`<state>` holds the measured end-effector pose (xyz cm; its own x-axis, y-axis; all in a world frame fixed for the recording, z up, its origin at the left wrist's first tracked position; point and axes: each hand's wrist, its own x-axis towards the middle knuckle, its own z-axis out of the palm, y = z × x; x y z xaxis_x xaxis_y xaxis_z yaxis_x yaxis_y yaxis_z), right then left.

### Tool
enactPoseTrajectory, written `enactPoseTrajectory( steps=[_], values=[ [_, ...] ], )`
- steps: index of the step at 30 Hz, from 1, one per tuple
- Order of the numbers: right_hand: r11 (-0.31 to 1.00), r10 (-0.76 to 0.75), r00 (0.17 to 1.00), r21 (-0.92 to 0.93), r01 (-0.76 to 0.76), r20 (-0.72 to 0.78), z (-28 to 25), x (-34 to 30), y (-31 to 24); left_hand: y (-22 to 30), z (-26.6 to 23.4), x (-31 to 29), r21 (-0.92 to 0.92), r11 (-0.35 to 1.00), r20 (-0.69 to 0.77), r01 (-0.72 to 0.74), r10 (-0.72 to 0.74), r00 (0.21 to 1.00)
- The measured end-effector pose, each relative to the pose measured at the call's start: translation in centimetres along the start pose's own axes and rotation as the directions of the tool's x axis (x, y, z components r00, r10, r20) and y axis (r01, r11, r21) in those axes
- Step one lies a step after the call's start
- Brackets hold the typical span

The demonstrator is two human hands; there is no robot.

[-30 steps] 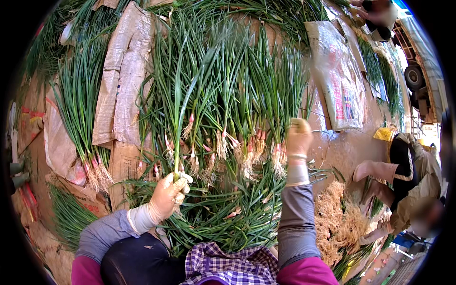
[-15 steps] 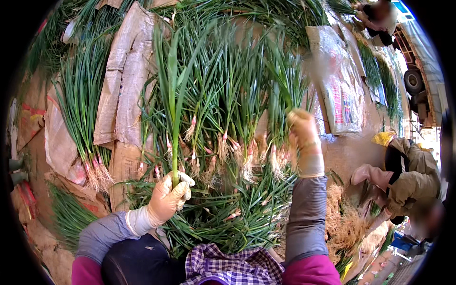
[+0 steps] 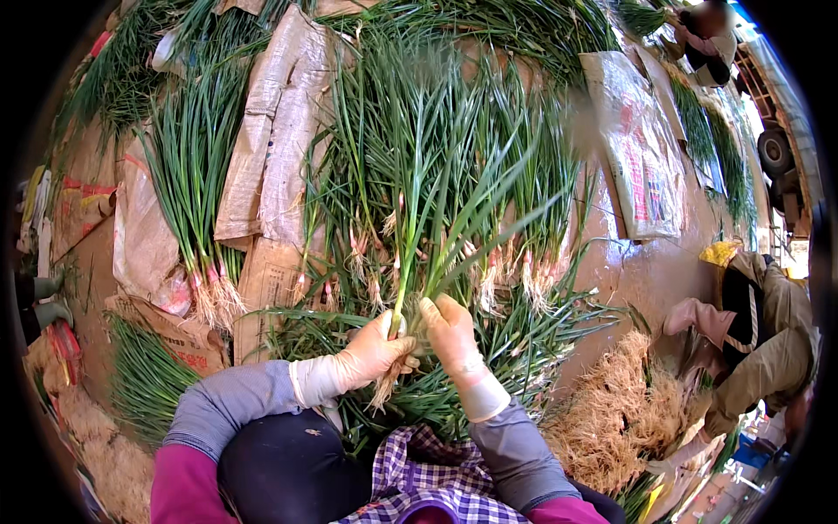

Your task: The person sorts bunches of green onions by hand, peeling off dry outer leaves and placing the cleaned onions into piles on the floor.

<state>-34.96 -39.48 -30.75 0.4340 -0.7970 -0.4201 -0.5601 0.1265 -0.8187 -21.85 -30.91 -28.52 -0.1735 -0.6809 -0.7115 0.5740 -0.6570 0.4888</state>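
Note:
My left hand (image 3: pixel 374 354), in a pale thin glove, is closed round the lower stalk of a green onion (image 3: pixel 403 278). Roots hang below that fist, while the leaves rise away from me. Right beside it, my right hand (image 3: pixel 451 339), gloved alike, is closed at the base of a second leafy green onion (image 3: pixel 447 266), its leaves fanning out to the upper right. Blur hides part of the stalk and roots between the hands. Beyond them lies a broad row of green onions (image 3: pixel 489 166), pink-white bulbs and roots toward me. More loose green onions (image 3: pixel 515 354) lie under my hands.
A bundle of green onions (image 3: pixel 196 175) lies at left, near folded woven sacks (image 3: pixel 279 131). A clear plastic sack (image 3: pixel 637 148) is at far right. A heap of brown roots (image 3: pixel 611 410) sits near right, beside a seated person (image 3: pixel 759 341). Another person (image 3: pixel 703 44) works farther back.
My right hand has come from the far right of the row down beside my left, with a green onion in it. My left hand has shifted right, still holding its stalk. The view has shifted.

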Motion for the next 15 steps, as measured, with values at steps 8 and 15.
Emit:
enactPoseTrajectory(
  steps=[8,15],
  values=[
    [0.613,0.330,0.731,-0.724,0.315,0.597,-7.3,-0.3,1.4,3.3,-0.8,-2.5,-0.141,0.989,0.190,0.042,-0.014,0.982],
    [0.557,0.139,0.830,0.650,-0.517,0.540,-0.1,-0.4,-4.1,2.8,-0.9,-2.2,-0.283,0.959,0.266,0.031,0.047,0.963]
  ],
)
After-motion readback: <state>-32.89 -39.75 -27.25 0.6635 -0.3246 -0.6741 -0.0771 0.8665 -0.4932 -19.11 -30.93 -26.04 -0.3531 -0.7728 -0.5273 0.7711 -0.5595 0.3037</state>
